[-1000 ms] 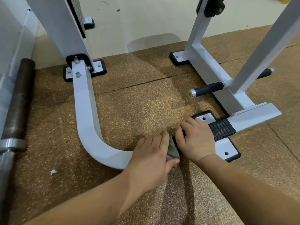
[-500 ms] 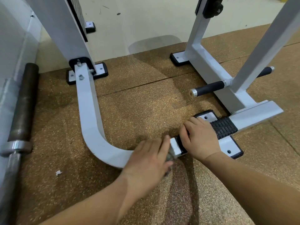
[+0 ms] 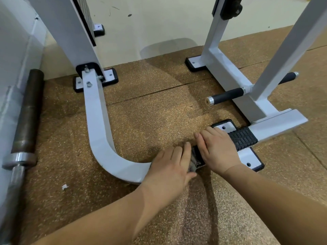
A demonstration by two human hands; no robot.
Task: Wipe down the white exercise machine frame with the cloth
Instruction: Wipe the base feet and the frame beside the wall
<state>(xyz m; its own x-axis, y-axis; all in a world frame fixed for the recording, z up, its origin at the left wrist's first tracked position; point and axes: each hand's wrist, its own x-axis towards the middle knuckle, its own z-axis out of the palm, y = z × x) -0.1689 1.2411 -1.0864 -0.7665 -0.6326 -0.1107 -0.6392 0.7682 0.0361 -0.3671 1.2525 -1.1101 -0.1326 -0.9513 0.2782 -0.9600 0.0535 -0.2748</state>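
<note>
Cloth (image 3: 193, 164) pressed on frame's (image 3: 99, 131) near end.
Left hand (image 3: 169, 167), fingers flat together, covers it; frame runs left, then curves far.

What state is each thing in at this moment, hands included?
curved white bar, lying on the floor, bolted at its far end
cloth, bunched at that bar's near end, mostly hidden
left hand, flat, pressing the cloth
right hand, flat, resting on the ribbed pad
ribbed pad, partly covered
barbell, lying on the floor
paper scrap, loose on the floor
</note>
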